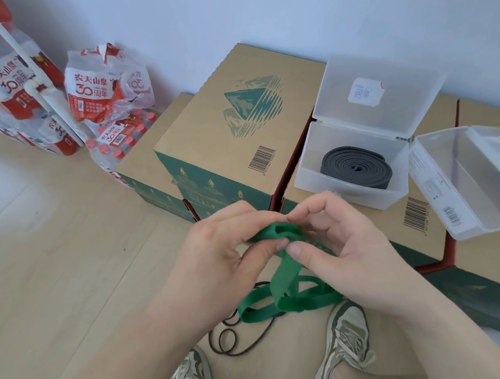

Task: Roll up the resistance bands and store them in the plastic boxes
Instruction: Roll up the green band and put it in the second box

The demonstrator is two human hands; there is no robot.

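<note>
My left hand [223, 245] and right hand [336, 242] pinch the flat, matte green band [282, 279] at its small curled end.

We hold the resistance band [282, 276] between our left hand [223, 251] and right hand [336, 242], in front of the cartons; its slack hangs to the floor [69, 263] just ahead of our shoes [344, 343], with thin loops [227, 339] lying at its left end. On the low carton [432, 243] to the right sits an open plastic box [311, 181] with a rolled band [357, 166] in it; a second plastic box [439, 180] stands just to its right, a tall carton [209, 138] to its left; bottle packs [91, 91] stand far left against the wall.
</note>
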